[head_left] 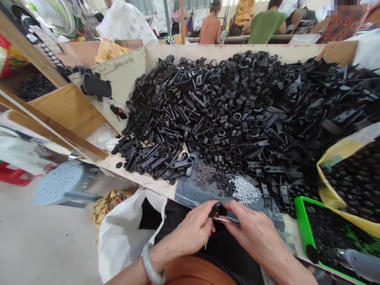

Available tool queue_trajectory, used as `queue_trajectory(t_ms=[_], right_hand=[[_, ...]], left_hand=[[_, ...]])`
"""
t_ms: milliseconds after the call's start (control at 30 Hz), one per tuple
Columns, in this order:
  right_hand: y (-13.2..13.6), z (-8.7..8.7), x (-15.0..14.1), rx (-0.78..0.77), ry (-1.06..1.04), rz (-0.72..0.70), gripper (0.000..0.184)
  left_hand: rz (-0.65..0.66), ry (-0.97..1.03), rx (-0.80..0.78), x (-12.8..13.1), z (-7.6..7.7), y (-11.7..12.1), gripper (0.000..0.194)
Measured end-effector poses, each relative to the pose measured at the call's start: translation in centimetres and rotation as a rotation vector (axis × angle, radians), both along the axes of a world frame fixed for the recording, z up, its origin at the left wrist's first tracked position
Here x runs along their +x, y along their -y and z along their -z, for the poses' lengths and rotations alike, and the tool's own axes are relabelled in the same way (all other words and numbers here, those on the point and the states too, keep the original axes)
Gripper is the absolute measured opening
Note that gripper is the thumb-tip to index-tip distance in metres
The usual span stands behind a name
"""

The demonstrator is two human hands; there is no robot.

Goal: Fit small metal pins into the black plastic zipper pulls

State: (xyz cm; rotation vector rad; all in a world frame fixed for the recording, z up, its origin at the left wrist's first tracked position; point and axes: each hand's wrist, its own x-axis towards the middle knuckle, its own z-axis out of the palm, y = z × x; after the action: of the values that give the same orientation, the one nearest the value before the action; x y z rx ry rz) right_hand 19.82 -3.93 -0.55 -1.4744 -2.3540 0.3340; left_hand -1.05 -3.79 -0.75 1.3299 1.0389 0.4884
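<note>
Just over my lap, my left hand [197, 225] is closed around a small black plastic part [216, 209], rounded at its upper end. My right hand [252, 227] meets it from the other side, thumb and fingers pinched close to the part. A thin, shiny strip [222, 219] shows between the hands near the right fingers; its kind is unclear. In front lie small piles of brownish screws or pins [204, 174], black bits [225, 183] and silvery pins [246, 190]. Behind them, long black plastic handle-like pieces [157, 160] are gathered at the bench edge.
A large heap of black plastic parts [208, 107] fills the wooden-walled bench. At right are a green tray [301, 221] and a yellow-edged sack [329, 190] of round black pieces. A white sack [118, 233] and blue stool [61, 182] stand left. Several people sit beyond.
</note>
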Motion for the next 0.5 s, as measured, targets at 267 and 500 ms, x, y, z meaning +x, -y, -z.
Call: queue_trajectory(t_ms=[267,500], right_hand=[[0.4,0.5,-2.0,0.004,-0.428,0.245,0.018],[1.1,1.0,-2.5,0.044,-0.685,0.275,0.016]], left_hand=[[-0.234,0.279,-0.435,1.3,-1.1,-0.1,0.042],[-0.297,0.396,-0.516,1.2,-1.8,0.0,0.048]])
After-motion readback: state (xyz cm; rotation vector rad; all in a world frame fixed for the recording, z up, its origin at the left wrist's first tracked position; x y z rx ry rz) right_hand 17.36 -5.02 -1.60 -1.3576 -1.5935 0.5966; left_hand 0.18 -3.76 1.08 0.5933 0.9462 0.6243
